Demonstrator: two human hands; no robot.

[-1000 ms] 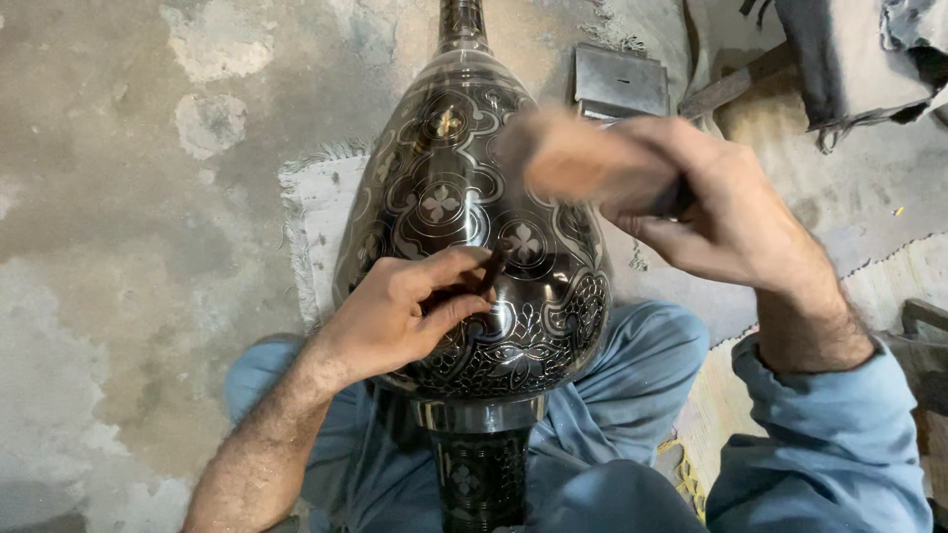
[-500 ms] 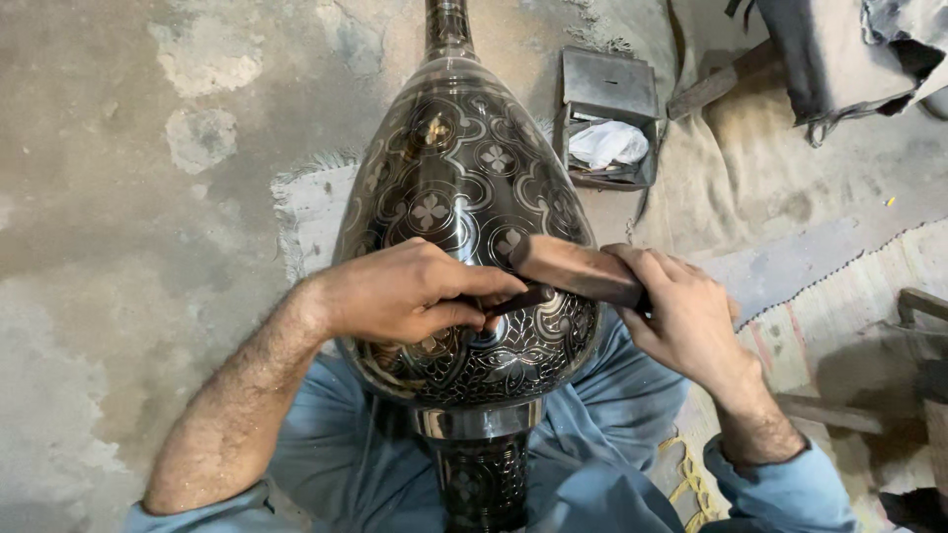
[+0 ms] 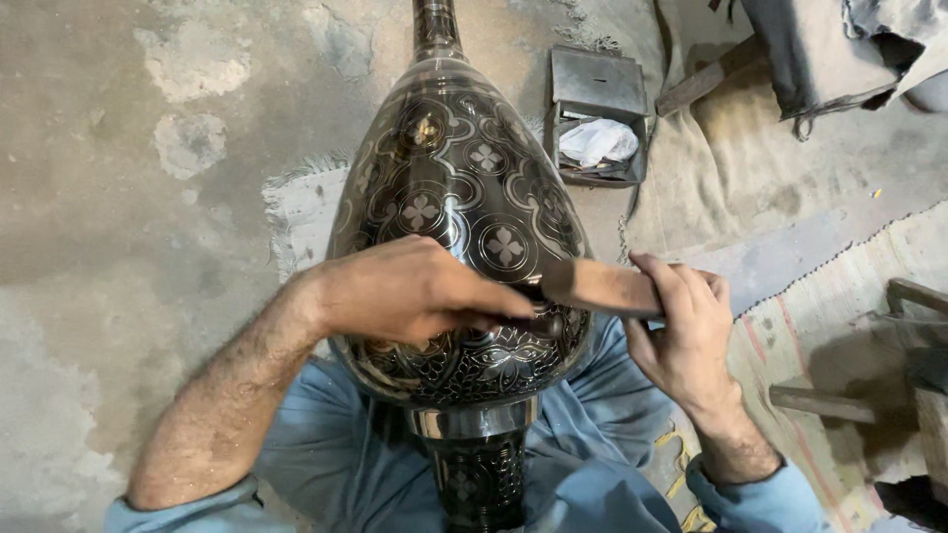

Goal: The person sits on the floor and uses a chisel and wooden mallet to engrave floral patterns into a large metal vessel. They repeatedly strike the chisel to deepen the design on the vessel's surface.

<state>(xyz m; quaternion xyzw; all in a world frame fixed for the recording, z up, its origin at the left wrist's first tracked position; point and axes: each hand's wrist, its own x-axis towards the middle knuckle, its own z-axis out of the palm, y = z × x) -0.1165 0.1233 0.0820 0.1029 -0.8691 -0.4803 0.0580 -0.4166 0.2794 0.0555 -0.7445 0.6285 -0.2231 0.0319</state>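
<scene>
Since a second ago the right hand (image 3: 681,336) has lowered its wooden block (image 3: 597,286), gripped, onto the engraved vase (image 3: 459,227) across the lap. Left hand (image 3: 415,291) is closed, its tool hidden. Strikes should stay light and square.

Rough concrete floor (image 3: 148,247), patchy, pale spots at upper left. Small open metal box (image 3: 595,114) on floor at upper middle, lid tilted back, crumpled white cloth (image 3: 597,141) inside. Burlap sacking (image 3: 731,168) just right of box, wooden stick (image 3: 706,87) lying across it. Grey fabric heap (image 3: 839,49) at top right (kind unclear). Woven mat (image 3: 839,296) at right, wooden pieces (image 3: 894,395) on it. Frayed pale rag (image 3: 296,212) on floor.
</scene>
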